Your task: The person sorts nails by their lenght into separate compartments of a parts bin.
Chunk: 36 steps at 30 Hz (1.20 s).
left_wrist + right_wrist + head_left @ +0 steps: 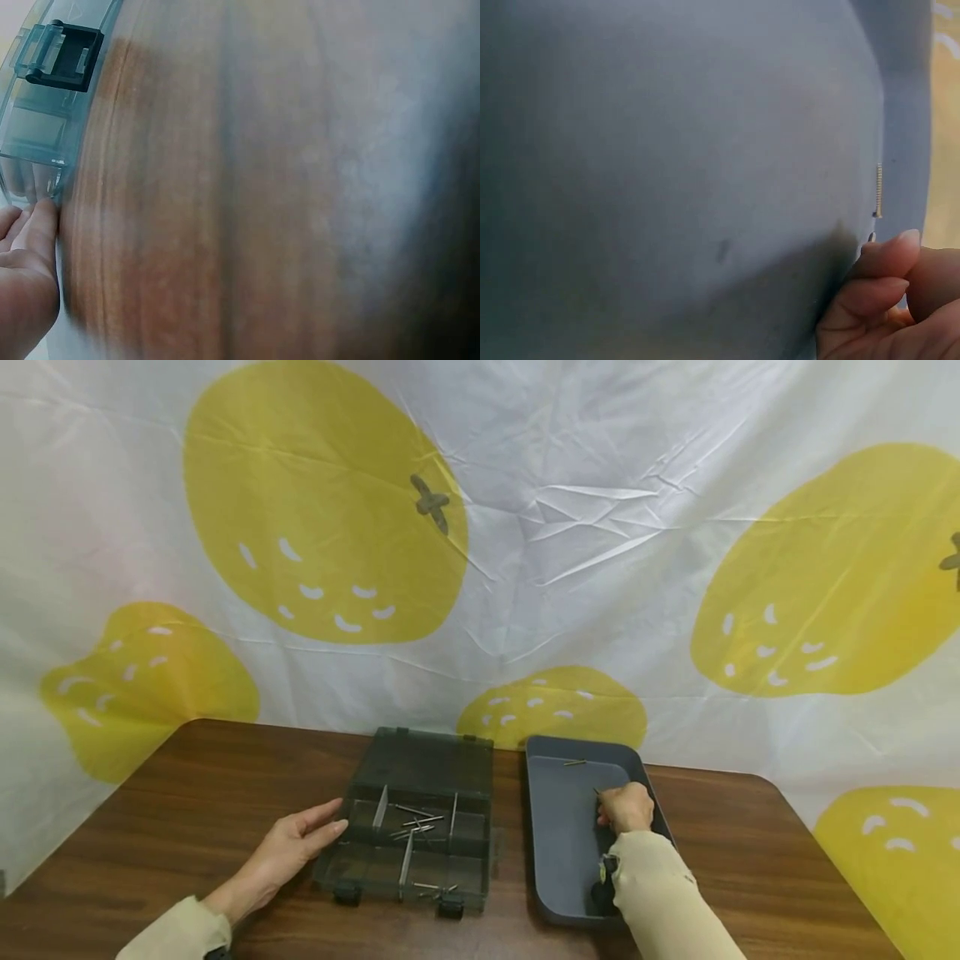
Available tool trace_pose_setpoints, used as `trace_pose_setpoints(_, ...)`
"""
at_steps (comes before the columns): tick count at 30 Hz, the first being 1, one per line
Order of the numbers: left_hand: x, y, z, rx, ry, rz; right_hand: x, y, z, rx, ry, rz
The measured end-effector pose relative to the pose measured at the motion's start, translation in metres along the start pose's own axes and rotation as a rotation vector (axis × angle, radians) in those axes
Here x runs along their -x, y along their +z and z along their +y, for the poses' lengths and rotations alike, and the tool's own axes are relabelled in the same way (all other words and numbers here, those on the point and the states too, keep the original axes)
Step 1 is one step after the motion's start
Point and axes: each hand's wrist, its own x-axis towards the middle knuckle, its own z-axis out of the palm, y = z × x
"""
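A tinted see-through compartment box (352, 864) lies with its lid (431, 760) folded back. Thin metal screws or nails (420, 821) lie in its middle compartment, others (435, 887) in the front right one. My left hand (288, 852) rests its extended fingers and thumb against the box's left side. Inside a grey tray (555, 860), my right hand (628, 810) pinches a small screw; only its tip (872, 237) shows past the fingers. Beyond that hand, one brass-coloured screw (879, 191) lies near the tray's far wall.
Box and tray stand side by side on a brown wooden table (225, 793), a narrow gap between them. Two black latches (450, 907) stick out at the box's front. Behind the table hangs a white cloth (510, 568) with yellow fruit prints.
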Motion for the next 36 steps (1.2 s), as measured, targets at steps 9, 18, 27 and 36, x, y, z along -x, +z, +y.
trace_pose_setpoints(9, -0.002, 0.001, 0.0, 0.006, -0.004, -0.012, -0.006, 0.003, -0.018, -0.351, 0.076, -0.159)
trace_pose_setpoints(18, -0.002, 0.0, 0.0, 0.011, -0.015, -0.01, 0.013, 0.021, -0.06, -0.35, -0.004, -0.3)
trace_pose_setpoints(27, -0.001, 0.0, 0.0, 0.005, -0.011, -0.008, 0.046, 0.048, -0.086, -0.384, -0.121, -0.432)
trace_pose_setpoints(36, 0.001, 0.0, 0.0, -0.005, -0.008, -0.005, 0.091, 0.064, -0.091, -0.362, -0.245, -0.664)
